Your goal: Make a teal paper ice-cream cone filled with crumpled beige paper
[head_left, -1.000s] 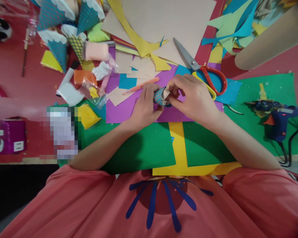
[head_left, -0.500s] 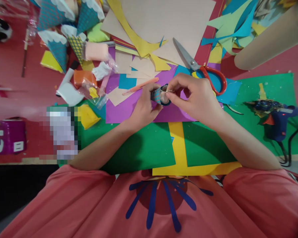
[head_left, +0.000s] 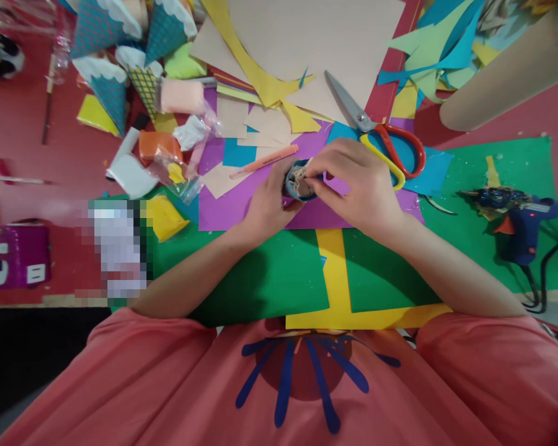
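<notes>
A small blue patterned paper cone (head_left: 299, 181) is held over the purple sheet (head_left: 227, 210), its open end turned up toward the camera. Crumpled pale material shows inside its rim. My left hand (head_left: 268, 197) is wrapped round the cone from the left. The thumb and index finger of my right hand (head_left: 360, 179) are pinched together at the cone's opening, on the pale stuffing. An orange pen (head_left: 270, 160) lies just behind my left hand. Beyond my right hand are large scissors (head_left: 361, 118) with one red and one yellow handle.
Finished paper cones (head_left: 106, 90) and clay packets (head_left: 181, 96) crowd the back left. A blue glue gun (head_left: 523, 232) lies on the green sheet (head_left: 469, 248) at right. A cardboard tube (head_left: 502, 77) slants in at back right. A purple device (head_left: 16, 255) sits far left.
The cone has tilted so that its opening faces the camera more. My right hand has shifted slightly left and uncovers more of the yellow scissor handle.
</notes>
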Demonstrator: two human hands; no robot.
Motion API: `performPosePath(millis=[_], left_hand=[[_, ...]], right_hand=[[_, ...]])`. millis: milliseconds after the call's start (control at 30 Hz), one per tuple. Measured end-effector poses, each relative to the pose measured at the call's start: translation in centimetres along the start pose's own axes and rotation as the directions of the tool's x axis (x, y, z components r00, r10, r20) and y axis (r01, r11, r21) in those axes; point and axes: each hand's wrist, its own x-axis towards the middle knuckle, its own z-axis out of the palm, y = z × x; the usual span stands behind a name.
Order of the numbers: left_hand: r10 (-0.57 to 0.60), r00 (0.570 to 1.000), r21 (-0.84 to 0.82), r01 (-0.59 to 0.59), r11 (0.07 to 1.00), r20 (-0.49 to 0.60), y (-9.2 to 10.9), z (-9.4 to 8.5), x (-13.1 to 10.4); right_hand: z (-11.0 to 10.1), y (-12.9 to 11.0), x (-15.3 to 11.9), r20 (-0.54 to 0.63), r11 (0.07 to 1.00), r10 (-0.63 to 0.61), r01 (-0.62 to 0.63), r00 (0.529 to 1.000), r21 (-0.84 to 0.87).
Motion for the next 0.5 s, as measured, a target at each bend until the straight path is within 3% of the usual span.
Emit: performPosePath(millis=[133,333,500], left_hand=[[-0.003,0.999,-0.065,0.000,0.998,-0.040,-0.73,0.34,-0.19],[-0.046,0.999,-0.170,0.049,0.984,0.017,-0.84,0.52,-0.31],[0.066,0.998,-0.107,-0.068,0.992,-0.018,-0.76,0.44,-0.18]], right_hand=[[0.52,0.48,-0.28,-0.095,0.981,-0.192,0.192,0.977,-0.005],[-0.19,0.45,-0.62,0.019,0.988,-0.154,0.154,0.988,0.001],[-0.05,0.83,-0.48,0.063,0.983,-0.183,0.182,0.981,0.014]])
